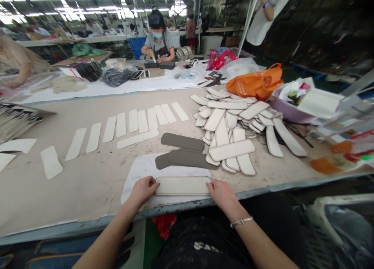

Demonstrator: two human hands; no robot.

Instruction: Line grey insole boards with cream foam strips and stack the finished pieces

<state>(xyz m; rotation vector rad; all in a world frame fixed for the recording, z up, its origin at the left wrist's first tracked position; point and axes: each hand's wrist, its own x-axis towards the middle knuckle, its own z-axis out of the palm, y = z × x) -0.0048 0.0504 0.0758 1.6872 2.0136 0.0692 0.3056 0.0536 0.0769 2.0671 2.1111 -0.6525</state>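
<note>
A long cream panel [182, 186] with rounded corners and a dark edge lies across the white sheet [140, 169] at the table's near edge. My left hand [144, 190] pinches its left end between thumb and fingers. At the right end, my right hand [222, 193] grips it the same way. Just beyond the panel rest several dark grey strips [189, 159], partly overlapping. To their right spreads a heap of cream panels [232, 150] with dark edges, piled loosely. Further left, thin cream strips [109, 129] are laid out in a slanting row.
An orange bag [257, 84] and a lilac basin [288, 110] stand behind the heap. Scissors-like handles [262, 139] show beside it. Stacked pieces [17, 123] sit at the far left. Across the table a masked co-worker [159, 41] handles dark pieces.
</note>
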